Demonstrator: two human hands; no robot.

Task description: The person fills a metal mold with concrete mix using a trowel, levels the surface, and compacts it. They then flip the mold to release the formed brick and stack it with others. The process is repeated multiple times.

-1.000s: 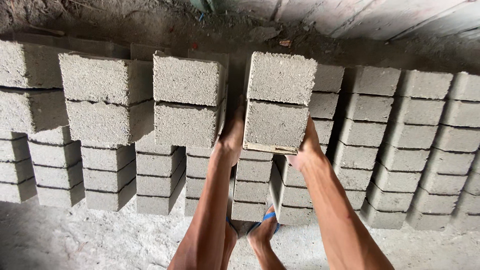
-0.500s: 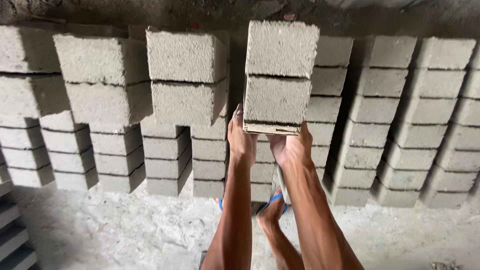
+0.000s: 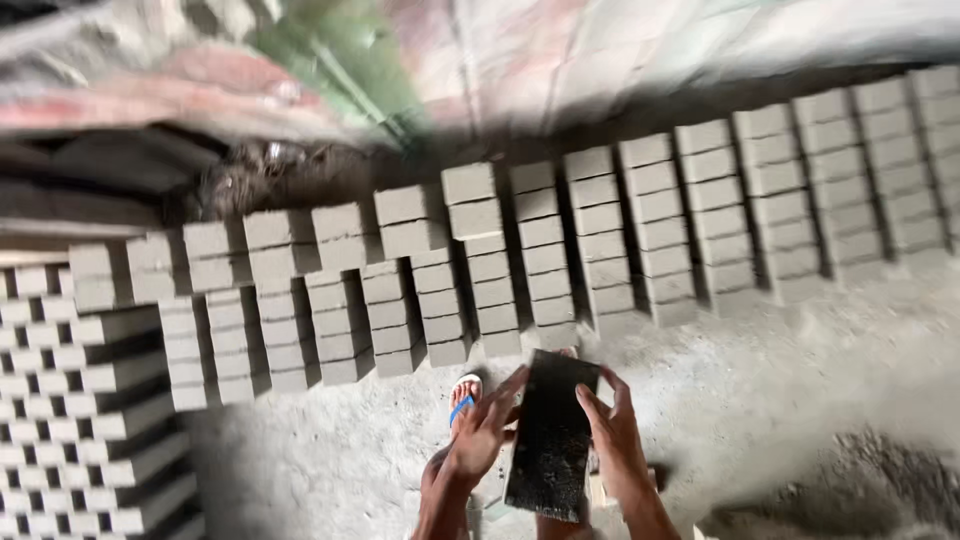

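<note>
While the person looks down, both hands hold a dark flat board. The board is long and black, with a rough, speckled face. It stands tilted, with its top end farther from the person and its bottom end close to the body.

The left hand is on the left edge of the board. Its fingers are spread and bent around that edge, so its grip is closed on the board. The right hand is on the right edge of the board. Its fingers lie flat along that side and press on it, so its grip has hold of the board too.

Just left of the board's top end, a foot in a white and blue sandal stands on the sandy ground. The ground is grey and dusty.

Beyond the board, away from the person, many grey blocks sit in rows on the ground. Some blocks are stacked two high, like the pair beyond the board and a little to its left. The rows run far out to the left and to the right of the board.

Far to the left of the board there is another big pile of grey blocks with gaps between them. Behind the rows, well past the board, the wall looks blurry.
</note>
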